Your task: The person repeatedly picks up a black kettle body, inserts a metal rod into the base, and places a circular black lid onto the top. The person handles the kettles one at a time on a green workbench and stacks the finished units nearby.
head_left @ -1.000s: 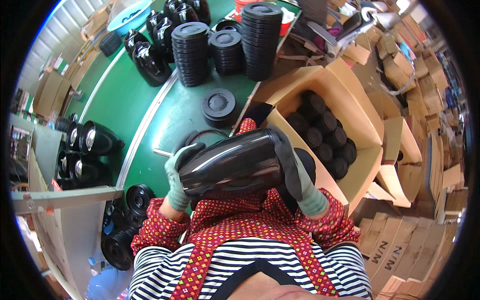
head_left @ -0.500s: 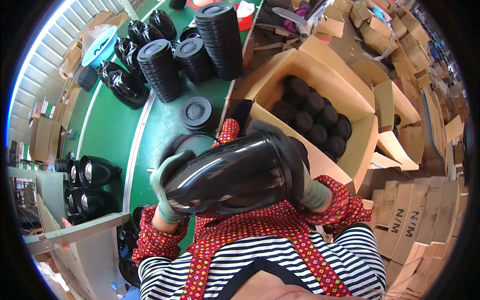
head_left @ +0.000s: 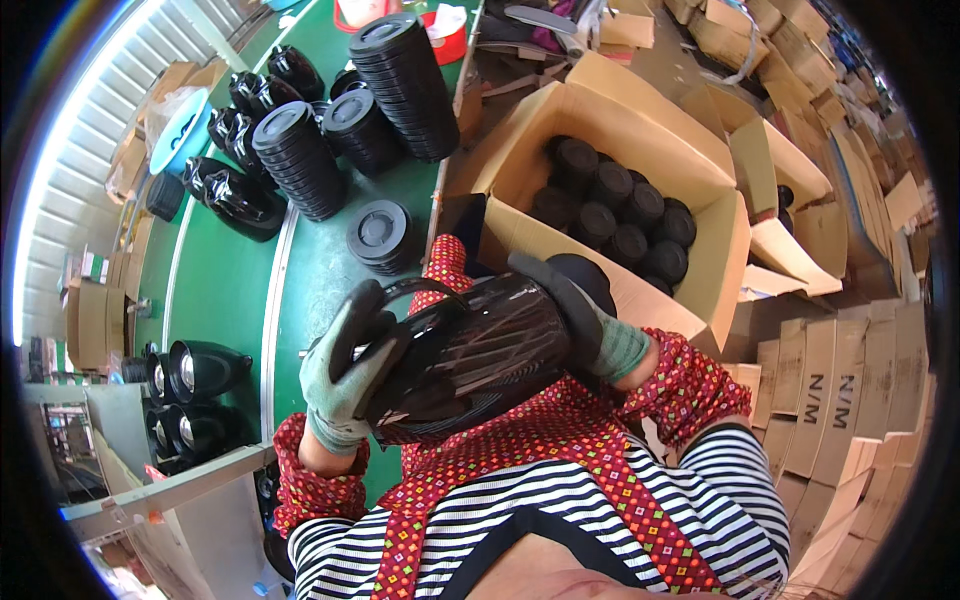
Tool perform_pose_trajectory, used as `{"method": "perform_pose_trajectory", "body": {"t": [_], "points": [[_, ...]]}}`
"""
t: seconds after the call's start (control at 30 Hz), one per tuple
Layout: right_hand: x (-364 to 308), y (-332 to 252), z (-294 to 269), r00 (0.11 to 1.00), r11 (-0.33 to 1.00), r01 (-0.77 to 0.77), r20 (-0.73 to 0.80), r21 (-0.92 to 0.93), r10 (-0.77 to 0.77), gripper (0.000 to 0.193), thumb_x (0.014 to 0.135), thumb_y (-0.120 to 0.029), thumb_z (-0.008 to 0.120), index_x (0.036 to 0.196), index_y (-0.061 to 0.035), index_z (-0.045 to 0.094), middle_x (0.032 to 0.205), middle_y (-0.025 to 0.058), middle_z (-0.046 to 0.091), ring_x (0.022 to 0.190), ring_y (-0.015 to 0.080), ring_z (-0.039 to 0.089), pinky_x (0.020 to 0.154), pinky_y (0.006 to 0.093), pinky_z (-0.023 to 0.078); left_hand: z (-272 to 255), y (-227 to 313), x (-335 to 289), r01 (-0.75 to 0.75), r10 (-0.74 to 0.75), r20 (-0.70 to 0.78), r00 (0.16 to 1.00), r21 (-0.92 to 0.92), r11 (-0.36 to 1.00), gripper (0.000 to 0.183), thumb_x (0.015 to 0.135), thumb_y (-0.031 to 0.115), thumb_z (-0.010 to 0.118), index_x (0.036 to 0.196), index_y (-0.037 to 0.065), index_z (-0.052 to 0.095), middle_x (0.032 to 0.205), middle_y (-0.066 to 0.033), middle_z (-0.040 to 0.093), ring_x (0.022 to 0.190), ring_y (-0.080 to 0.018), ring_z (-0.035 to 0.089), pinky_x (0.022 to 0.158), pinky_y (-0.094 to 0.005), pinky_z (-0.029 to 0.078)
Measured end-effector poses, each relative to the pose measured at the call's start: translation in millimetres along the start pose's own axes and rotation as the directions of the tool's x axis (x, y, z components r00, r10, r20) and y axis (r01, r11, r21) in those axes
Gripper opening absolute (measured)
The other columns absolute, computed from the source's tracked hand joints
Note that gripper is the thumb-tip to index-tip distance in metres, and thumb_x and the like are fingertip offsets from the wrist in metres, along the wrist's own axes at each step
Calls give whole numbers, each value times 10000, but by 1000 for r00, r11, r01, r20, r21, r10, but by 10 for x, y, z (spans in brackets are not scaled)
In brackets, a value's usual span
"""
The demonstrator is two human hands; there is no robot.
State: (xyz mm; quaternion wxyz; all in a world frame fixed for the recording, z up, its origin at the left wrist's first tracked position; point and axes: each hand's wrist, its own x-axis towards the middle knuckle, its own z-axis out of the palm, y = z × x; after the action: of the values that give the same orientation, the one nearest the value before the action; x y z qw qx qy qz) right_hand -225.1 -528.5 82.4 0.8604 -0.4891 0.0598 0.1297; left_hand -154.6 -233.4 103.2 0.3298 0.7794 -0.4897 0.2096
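Observation:
In front of my chest I hold a glossy black jug point(head_left: 480, 350), lying on its side, with a black curved handle along its upper side. My left hand point(head_left: 350, 370), in a grey-green glove with dark fingers, is closed round its left end. My right hand point(head_left: 595, 325), gloved alike, grips the broad right end, its fingers reaching over the top. The underside of the jug is hidden. Just beyond it, a short stack of black round ridged discs point(head_left: 380, 235) lies on the green table point(head_left: 240, 300).
Taller stacks of black discs point(head_left: 400, 85) and several glossy black jugs point(head_left: 240, 200) stand farther back on the table. An open carton point(head_left: 720, 270) at right holds several black cylinders point(head_left: 625, 205). More black jugs with silvery insides point(head_left: 205, 370) lie at left. Flat cartons point(head_left: 830, 385) lean at far right.
The jug has rolled about its length in my hands, bringing its handle into view on top. Both hands have shifted their hold; the view has turned slightly.

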Motion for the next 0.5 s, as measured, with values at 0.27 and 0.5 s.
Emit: {"method": "perform_pose_trajectory", "body": {"t": [0.27, 0.5], "points": [[33, 260, 64, 670, 581, 726, 189, -367, -718, 597, 1155, -462, 327, 1589, -57, 390, 1581, 149, 472, 1484, 243, 439, 1220, 402, 366, 389, -93, -444, 538, -683, 138, 718, -733, 417, 704, 744, 206, 943, 1329, -31, 632, 1386, -223, 648, 1248, -321, 661, 1104, -445, 523], [82, 147, 21, 980, 974, 200, -11, 110, -199, 515, 1161, -379, 390, 1570, -67, 407, 1477, 86, 560, 1336, 168, 551, 1159, 357, 435, -139, 41, 311, 299, -298, 26, 954, -101, 949, 497, 812, 181, 876, 1212, -58, 705, 1421, -274, 618, 1180, -360, 708, 959, -415, 606]]}}
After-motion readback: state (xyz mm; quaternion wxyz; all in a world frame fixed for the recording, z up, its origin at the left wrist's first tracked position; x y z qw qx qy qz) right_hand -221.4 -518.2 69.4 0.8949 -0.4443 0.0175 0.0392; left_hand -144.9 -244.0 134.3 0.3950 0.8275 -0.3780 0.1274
